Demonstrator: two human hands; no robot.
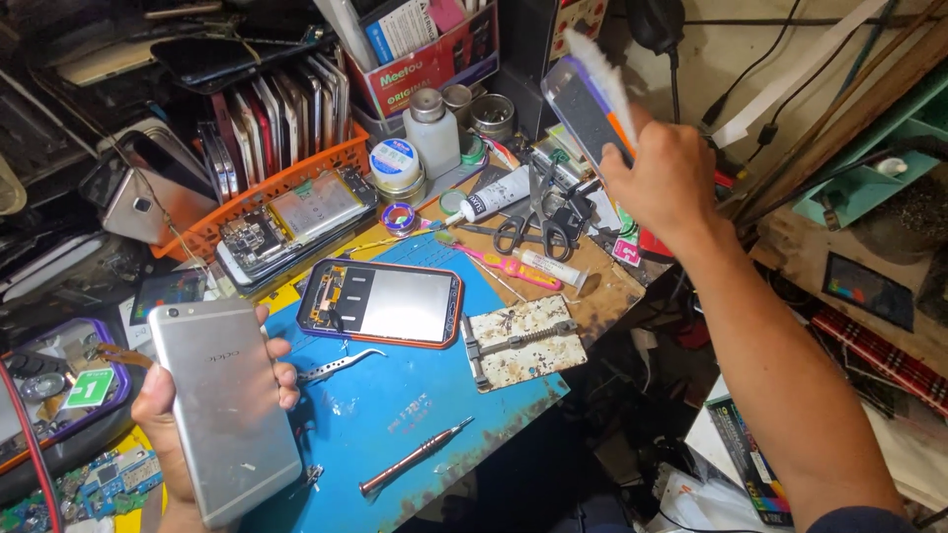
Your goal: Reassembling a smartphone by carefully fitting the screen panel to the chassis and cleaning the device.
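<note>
The left hand (173, 405) grips a silver phone (225, 410); the right hand (664, 183) hides the end of its phone frame (585, 111).

Blue mat (415, 395) open between opened phone (383, 304) and screwdriver (415, 457), bench edges seemingly cluttered

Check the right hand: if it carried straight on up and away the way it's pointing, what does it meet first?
The right hand, gripping a phone screen panel and a white brush, points up toward the bench's back. First in line looks like the dark hanging object and its cable by the wall, though depth is unclear.
</note>
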